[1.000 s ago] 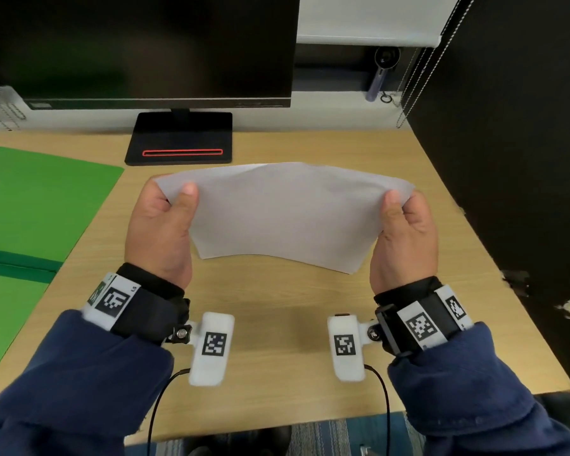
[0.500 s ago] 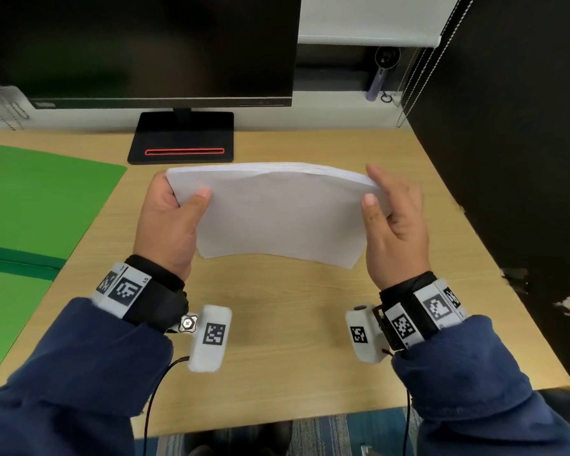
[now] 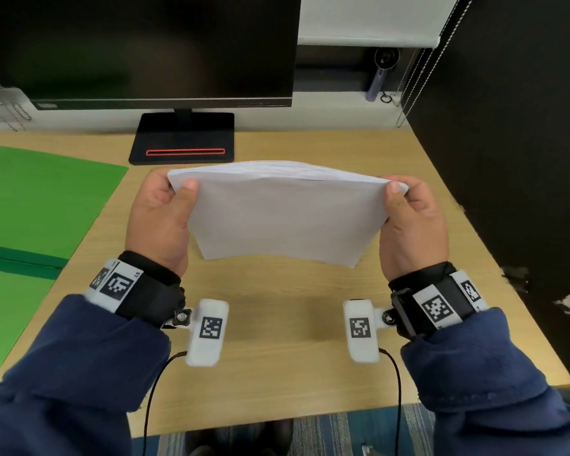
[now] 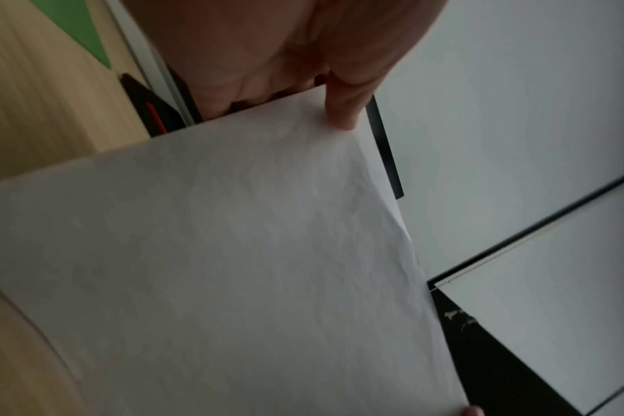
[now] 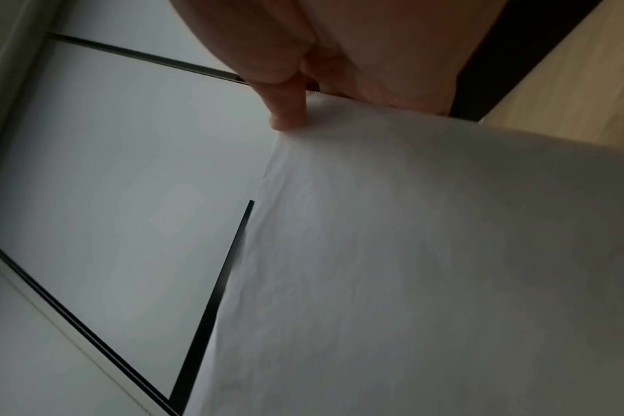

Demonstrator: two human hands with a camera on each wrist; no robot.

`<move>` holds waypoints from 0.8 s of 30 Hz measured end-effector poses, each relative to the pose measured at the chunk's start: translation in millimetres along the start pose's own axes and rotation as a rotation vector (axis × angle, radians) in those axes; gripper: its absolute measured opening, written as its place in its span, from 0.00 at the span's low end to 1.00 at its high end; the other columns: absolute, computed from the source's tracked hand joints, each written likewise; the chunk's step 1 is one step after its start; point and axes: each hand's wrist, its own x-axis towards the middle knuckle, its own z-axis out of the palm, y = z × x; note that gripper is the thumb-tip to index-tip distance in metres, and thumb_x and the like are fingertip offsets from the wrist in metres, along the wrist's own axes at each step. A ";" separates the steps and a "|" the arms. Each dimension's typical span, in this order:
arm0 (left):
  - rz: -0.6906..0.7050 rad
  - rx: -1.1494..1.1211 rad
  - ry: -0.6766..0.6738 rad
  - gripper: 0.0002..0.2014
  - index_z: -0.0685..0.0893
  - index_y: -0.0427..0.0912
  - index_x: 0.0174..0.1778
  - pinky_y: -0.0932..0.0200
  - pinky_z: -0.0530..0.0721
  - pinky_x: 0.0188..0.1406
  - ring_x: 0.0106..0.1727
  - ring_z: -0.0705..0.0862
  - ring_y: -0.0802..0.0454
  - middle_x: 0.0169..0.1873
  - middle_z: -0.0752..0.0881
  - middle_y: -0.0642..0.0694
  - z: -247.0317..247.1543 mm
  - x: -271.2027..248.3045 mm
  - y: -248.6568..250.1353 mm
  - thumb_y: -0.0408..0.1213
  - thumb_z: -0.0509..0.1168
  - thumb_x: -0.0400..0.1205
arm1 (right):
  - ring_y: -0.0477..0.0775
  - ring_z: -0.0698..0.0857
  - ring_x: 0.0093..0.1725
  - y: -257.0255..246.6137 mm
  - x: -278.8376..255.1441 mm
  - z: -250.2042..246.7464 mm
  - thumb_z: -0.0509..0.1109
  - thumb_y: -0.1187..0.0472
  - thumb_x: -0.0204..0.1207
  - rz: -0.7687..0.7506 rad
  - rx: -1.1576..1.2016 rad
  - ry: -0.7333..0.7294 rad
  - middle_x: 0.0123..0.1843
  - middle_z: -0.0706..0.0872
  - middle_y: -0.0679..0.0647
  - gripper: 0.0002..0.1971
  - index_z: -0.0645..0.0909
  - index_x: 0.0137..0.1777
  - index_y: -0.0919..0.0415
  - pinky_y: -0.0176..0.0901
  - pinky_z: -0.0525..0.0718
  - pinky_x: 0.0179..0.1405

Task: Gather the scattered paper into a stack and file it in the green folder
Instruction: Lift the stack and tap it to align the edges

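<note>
Fingers of both hands pinch the upper corners of the white paper stack (image 3: 283, 215): the left hand (image 3: 160, 222) clamps the left corner with its thumb across the front sheet, and the right hand (image 3: 412, 225) does the same at the right corner. The stack hangs upright and bowed above the light wooden tabletop (image 3: 277, 317); its lower edge appears clear of the surface.

Risk: the top edges look fanned, not flush. A loose pinch during transfer probably lets inner sheets slide out; a tight pinch probably creases the corners.

The open green folder (image 3: 43, 205) lies flat at the left, well apart from the stack. Bare tabletop lies between them, so a leftward path appears unobstructed. The black monitor base (image 3: 181, 139) stands just behind the stack; the dark wall panel (image 3: 507, 159) limits room on the right.
</note>
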 end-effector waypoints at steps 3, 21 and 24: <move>-0.006 -0.034 0.036 0.10 0.79 0.45 0.49 0.63 0.86 0.42 0.42 0.88 0.60 0.43 0.90 0.53 4.1 -0.6 -0.3 0.27 0.57 0.88 | 0.41 0.81 0.33 -2.2 -1.9 6.9 0.60 0.64 0.87 0.018 0.052 0.057 0.34 0.83 0.43 0.12 0.78 0.42 0.57 0.34 0.80 0.34; -0.063 0.091 0.054 0.14 0.76 0.34 0.70 0.67 0.85 0.49 0.54 0.89 0.60 0.57 0.88 0.48 0.1 -3.8 -17.4 0.25 0.56 0.88 | 0.44 0.86 0.52 10.4 -20.4 3.1 0.61 0.69 0.83 0.071 -0.204 -0.063 0.55 0.88 0.49 0.17 0.81 0.58 0.45 0.43 0.84 0.51; -0.035 0.086 0.067 0.15 0.76 0.32 0.70 0.66 0.85 0.51 0.57 0.88 0.58 0.59 0.88 0.46 0.2 -5.9 -15.0 0.25 0.56 0.88 | 0.42 0.87 0.51 6.7 -21.3 2.4 0.60 0.71 0.82 0.060 -0.099 -0.050 0.56 0.89 0.49 0.17 0.81 0.62 0.53 0.38 0.85 0.47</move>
